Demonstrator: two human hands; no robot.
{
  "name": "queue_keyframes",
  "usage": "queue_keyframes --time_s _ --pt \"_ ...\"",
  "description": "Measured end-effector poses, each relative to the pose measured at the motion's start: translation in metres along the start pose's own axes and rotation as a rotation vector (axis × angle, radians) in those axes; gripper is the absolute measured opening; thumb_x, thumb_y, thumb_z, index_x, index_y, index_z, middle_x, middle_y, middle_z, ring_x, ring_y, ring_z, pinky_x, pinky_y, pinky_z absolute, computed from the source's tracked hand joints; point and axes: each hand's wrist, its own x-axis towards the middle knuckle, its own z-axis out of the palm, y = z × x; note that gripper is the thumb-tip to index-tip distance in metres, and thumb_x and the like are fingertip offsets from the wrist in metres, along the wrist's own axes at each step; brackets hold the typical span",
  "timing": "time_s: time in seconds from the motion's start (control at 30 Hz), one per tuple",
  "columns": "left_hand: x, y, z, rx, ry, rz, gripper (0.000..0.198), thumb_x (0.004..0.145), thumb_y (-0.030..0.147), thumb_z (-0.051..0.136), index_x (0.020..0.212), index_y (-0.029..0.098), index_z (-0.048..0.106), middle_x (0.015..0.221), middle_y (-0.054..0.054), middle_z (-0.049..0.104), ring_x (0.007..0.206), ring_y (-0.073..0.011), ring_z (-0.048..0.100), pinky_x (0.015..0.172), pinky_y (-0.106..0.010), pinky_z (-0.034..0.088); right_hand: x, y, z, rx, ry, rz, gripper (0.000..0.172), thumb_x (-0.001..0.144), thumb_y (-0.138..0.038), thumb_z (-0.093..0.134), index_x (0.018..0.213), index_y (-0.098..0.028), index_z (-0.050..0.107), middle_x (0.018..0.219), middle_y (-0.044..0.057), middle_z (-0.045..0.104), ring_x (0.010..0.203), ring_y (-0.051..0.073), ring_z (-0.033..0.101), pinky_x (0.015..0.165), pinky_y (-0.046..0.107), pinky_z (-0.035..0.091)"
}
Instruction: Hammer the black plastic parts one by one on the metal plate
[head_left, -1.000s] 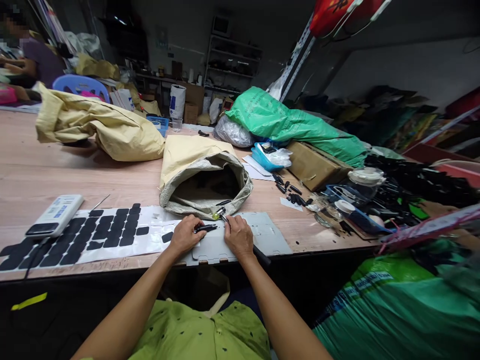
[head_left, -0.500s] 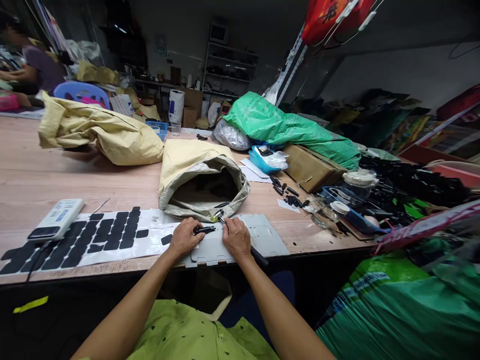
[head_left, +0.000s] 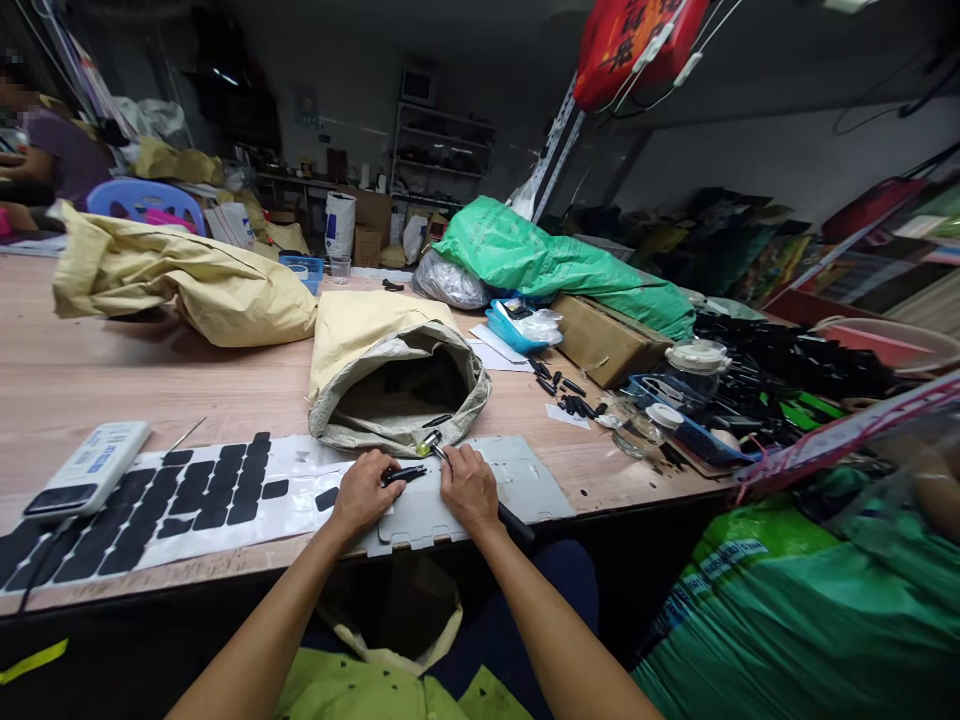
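Observation:
My left hand (head_left: 366,492) is closed on a slim black piece (head_left: 405,475) that I cannot identify; it points right over a grey-white board (head_left: 517,480). My right hand (head_left: 469,488) grips a small hammer by its shaft. The hammer's head (head_left: 429,443), part shiny metal and part yellow-green, lies just ahead of the fingers, and its dark handle (head_left: 516,524) sticks out behind the wrist. Right behind both hands a cream sack (head_left: 375,320) lies with its mouth facing me. Another small black piece (head_left: 436,421) rests on the sack's lower lip.
Left of the board lie a sheet of black pads (head_left: 217,485) and a white device (head_left: 90,470). To the right are loose black pieces (head_left: 577,405), a lidded jar (head_left: 697,365) and a carton (head_left: 611,340). Green sacks (head_left: 795,600) stand beside the table. A person sits far left.
My view has shifted slightly, so the surroundings sit lower and further left. Both hands keep their grips, with the hammer head still near the black piece.

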Motion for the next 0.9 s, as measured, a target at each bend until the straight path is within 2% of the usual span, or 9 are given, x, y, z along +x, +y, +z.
queue_keyframes --time_s 0.37,0.9 --pt "-0.0008 0.0028 -0.0006 -0.021 -0.010 -0.039 0.011 0.079 0.021 0.067 0.090 0.019 0.069 0.084 -0.001 0.060 0.083 -0.0181 0.054 0.074 -0.029 0.040 -0.0014 0.0043 0.0051 -0.013 0.026 -0.036 0.022 0.090 -0.020 0.054 0.109 -0.019 0.066 0.094 0.005 0.062 0.086 0.018 0.050 0.077 0.029 0.033" --pt "-0.0007 -0.0023 0.0035 -0.034 0.038 -0.011 0.011 0.078 0.022 0.067 0.088 0.019 0.070 0.080 0.000 0.057 0.081 -0.0169 0.053 0.074 -0.028 0.039 -0.0010 0.0048 0.0083 -0.025 0.028 -0.030 0.020 0.091 -0.021 0.055 0.108 -0.020 0.066 0.095 0.005 0.062 0.086 0.018 0.050 0.073 0.030 0.032"
